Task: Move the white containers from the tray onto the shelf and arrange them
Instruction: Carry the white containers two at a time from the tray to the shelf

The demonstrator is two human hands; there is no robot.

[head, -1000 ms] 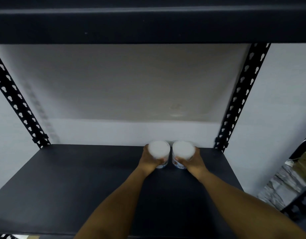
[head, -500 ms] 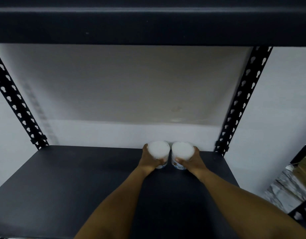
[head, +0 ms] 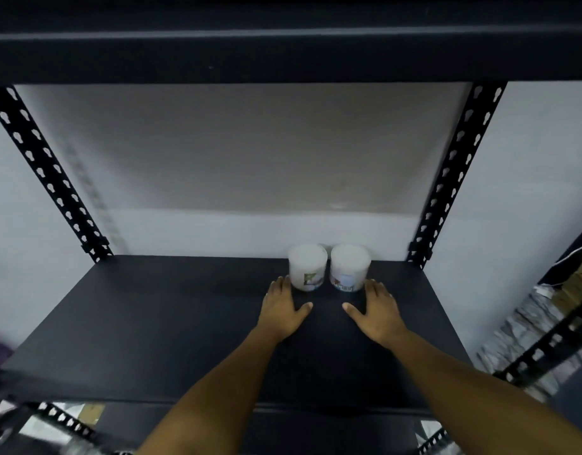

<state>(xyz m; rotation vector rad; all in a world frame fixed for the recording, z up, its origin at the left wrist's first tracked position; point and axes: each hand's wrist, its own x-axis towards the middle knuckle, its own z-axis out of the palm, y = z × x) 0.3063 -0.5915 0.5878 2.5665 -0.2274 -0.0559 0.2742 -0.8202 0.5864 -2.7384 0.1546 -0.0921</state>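
Two containers — left (head: 307, 267), right (head: 350, 268) — upright at shelf (head: 151, 323) rear; left hand (head: 283, 311), right hand (head: 378, 313) spread, empty. Placing step looks done — next, likely fetch more from tray.

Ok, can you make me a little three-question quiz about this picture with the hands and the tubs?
1. How many white containers stand on the shelf?
2. True or false: the left hand grips the left container.
3. The right hand is: A) open, B) in a fist, C) out of sight?

Key
1. Two, side by side at the back: the left container and the right container.
2. False; it is open, fingertips beside it.
3. A.
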